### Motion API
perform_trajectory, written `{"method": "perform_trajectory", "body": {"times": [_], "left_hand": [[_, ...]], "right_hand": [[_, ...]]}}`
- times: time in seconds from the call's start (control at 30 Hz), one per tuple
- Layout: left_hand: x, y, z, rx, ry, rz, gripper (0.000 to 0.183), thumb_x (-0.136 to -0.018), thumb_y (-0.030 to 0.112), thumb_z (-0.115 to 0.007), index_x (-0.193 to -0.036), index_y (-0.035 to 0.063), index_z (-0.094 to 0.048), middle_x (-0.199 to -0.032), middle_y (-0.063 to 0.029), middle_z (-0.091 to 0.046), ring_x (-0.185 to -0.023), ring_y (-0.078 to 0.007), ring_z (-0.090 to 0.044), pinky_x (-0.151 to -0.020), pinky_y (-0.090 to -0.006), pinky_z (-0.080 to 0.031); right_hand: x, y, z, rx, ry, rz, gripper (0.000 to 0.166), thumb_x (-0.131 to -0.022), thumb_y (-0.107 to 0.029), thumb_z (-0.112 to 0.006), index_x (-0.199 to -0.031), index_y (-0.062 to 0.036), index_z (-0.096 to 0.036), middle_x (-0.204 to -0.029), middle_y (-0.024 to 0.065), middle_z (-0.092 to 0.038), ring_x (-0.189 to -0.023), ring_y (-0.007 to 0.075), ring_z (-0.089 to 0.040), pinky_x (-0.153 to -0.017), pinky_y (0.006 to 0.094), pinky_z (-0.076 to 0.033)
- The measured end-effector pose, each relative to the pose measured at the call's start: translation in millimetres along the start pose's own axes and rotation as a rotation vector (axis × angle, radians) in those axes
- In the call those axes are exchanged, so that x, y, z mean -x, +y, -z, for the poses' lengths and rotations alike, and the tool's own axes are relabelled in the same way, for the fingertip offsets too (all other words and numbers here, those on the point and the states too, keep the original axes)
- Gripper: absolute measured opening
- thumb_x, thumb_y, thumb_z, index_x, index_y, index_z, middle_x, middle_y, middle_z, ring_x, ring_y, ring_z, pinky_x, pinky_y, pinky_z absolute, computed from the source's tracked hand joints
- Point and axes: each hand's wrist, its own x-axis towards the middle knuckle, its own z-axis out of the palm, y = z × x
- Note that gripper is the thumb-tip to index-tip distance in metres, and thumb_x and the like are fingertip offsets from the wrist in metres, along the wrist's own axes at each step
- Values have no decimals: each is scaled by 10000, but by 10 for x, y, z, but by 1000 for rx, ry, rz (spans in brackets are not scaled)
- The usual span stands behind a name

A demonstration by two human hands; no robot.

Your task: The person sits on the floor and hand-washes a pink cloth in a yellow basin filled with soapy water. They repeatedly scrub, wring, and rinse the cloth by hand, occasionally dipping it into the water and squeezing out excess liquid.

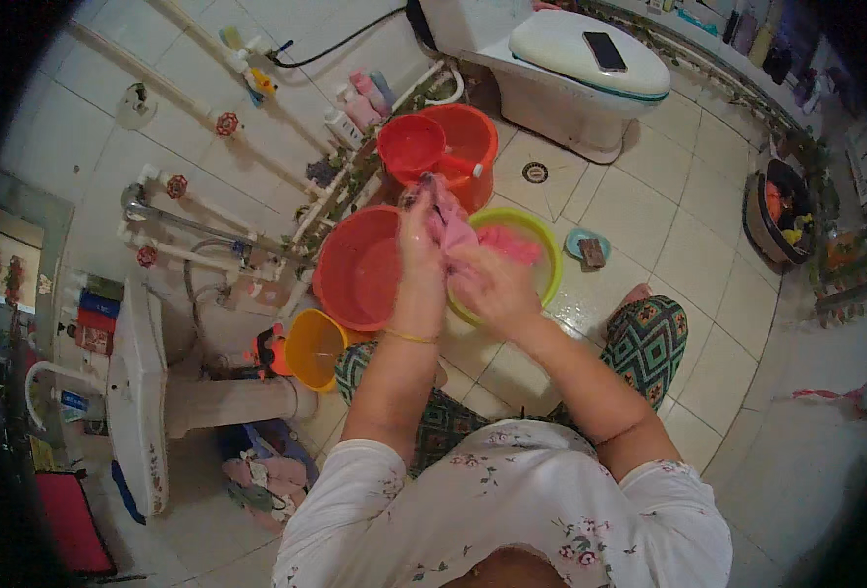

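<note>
A pink cloth [454,229] is bunched between my two hands, above the gap between the basins. My left hand [420,228] grips its upper part, where a darker patch shows. My right hand [493,287] is closed on its lower end. Under and beside my right hand is a yellow-green basin [555,253] with another pink cloth [510,244] in it. A red basin [356,268] stands to the left, partly behind my left forearm. Beyond my hands, a red dipper [413,143] rests in an orange-red bucket [477,132].
A brown soap bar [592,253] lies on a blue dish [579,237] right of the basin. A yellow bucket [314,349] stands near my left knee, beside the sink pedestal [231,404]. The toilet [565,103], with a phone [604,51] on its lid, is ahead; a dark basket [760,224] is at right.
</note>
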Motion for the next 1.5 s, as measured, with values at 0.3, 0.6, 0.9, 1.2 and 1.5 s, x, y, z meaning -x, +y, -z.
{"method": "perform_trajectory", "body": {"times": [0.3, 0.6, 0.9, 1.2, 1.5], "left_hand": [[274, -376, -388, 134, 421, 100, 328, -884, 381, -460, -690, 123, -520, -662, -25, -532, -638, -181, -502, -630, -297, -460], [357, -298, -579, 71, 213, 188, 302, -887, 389, -460, -742, 126, -498, -699, -16, -503, -668, -168, -491, -645, -320, -429], [277, 75, -1101, 0, 215, -15, 474, -918, 404, -337, -1032, -15, -527, -1018, -122, -576, -986, -248, -518, -864, -413, -412], [311, 172, -1398, -90, 61, -50, 253, -948, 277, -325, -941, 80, -484, -1068, -215, -555, -952, -309, -553, -862, -427, -439], [309, 567, -1345, -191, -81, 56, 269, -948, 273, -328, -965, 63, -496, -1085, -254, -537, -952, -356, -562, -832, -450, -470]], "right_hand": [[-135, 132, -19, 608, 177, -92, 295, -719, -351, -627, -797, -72, -571, -763, 102, -591, -696, 275, -588, -561, 396, -461], [-357, 634, 563, 166, -2, -334, 312, -824, -316, -498, -921, -37, -598, -962, 155, -545, -755, 289, -549, -656, 359, -464], [-168, -214, 478, 617, 194, 282, 297, -667, -245, -681, -854, -46, -563, -893, 104, -538, -805, 269, -537, -673, 349, -451], [-440, -289, 753, -228, 190, -6, 142, -724, -98, -530, -848, -39, -494, -757, 69, -524, -713, 197, -523, -639, 284, -426], [-668, -526, 1084, 192, -207, 97, 415, -762, -174, -614, -1133, -35, -492, -876, 45, -555, -813, 149, -520, -724, 275, -419]]}}
